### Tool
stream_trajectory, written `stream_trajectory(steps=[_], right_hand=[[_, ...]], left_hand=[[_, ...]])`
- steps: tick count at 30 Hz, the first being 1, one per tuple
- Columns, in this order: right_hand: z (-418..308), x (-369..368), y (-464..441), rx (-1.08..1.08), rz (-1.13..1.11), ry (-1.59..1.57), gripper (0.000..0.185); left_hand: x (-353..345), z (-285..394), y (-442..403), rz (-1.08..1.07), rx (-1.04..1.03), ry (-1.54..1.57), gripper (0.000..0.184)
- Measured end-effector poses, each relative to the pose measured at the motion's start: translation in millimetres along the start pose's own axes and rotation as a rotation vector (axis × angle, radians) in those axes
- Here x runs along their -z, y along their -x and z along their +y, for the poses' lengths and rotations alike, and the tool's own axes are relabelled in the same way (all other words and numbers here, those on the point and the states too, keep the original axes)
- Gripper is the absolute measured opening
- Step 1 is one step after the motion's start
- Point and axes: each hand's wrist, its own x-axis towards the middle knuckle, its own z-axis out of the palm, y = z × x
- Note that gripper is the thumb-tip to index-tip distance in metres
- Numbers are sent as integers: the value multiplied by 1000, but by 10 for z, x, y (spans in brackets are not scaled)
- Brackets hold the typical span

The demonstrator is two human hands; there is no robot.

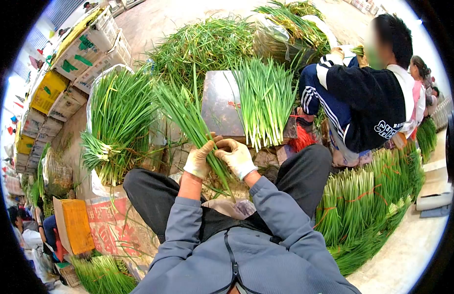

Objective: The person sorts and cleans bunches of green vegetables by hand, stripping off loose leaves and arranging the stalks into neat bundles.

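My left hand (199,159), in a pale glove, is closed around a thin bunch of long green garlic chives (183,110). The bunch slants from upper left down toward my lap. At its right side my right hand (234,158), gloved too, pinches at the stalks with curled fingers; the exact fingertip contact is partly hidden. Just beyond my hands stands a low block with a metal top (218,100). A neat layer of chives (266,105) with pale stems toward me lies on its right part. A big upright heap of chives (120,112) stands at my left.
A loose pile of greens (202,46) lies beyond the block. Tied bundles (354,201) stand at my right, near red ties (301,138). A co-worker in a black top (369,98) sits at the right. Stacked crates (80,49) and a cardboard box (75,225) are left.
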Motion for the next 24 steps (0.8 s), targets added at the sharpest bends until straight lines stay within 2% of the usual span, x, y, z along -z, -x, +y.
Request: stream_trajectory(steps=[1, 2, 4, 6, 8, 10, 12, 13, 14, 16, 18, 19, 21, 22, 23, 24], right_hand=[[-19, 15, 9, -7, -29, 55, 20], [-13, 19, 12, -9, -30, 56, 20], [14, 9, 40, -73, -31, -153, 19], [-72, 70, 83, -170, -54, -539, 16], [-185, 214, 181, -210, -10, -670, 18], [-36, 291, 214, -238, -76, -602, 20], [68, 284, 254, -287, -89, -369, 23], [129, 254, 311, -294, -90, -444, 22], [178, 191, 380, -369, -33, -762, 21], [289, 187, 478, -404, 27, -797, 20], [746, 275, 501, -449, 16, -811, 20], [954, 337, 511, -447, -79, -285, 27], [916, 410, 523, -348, -290, 720, 44], [1059, 344, 545, -288, -191, 918, 44], [986, 317, 515, -196, -92, 859, 44], [840, 292, 493, -106, 4, 800, 45]], left_hand=[[-10, -6, 4, 66, 13, 9, 46], [-10, 6, 2, 67, 13, 11, 46], [22, 54, 9, 165, 127, 119, 38], [57, 124, -6, 282, 79, 206, 26], [338, 252, -142, 347, 15, 343, 23], [132, 519, -37, 344, -35, 339, 23], [91, 576, -43, 312, -51, 251, 25], [79, 596, -40, 308, -53, 250, 25], [86, 609, -29, 282, -60, 205, 27], [-51, 689, 35, 310, -115, 131, 31], [60, 813, 33, 246, -202, 110, 34], [24, 882, 44, 245, -226, 101, 31], [60, 1011, 67, 150, -233, 189, 29], [71, 1051, 83, 99, -246, 225, 29], [96, 1075, 86, 94, -253, 221, 29], [142, 1076, 86, 0, -254, 255, 29]])
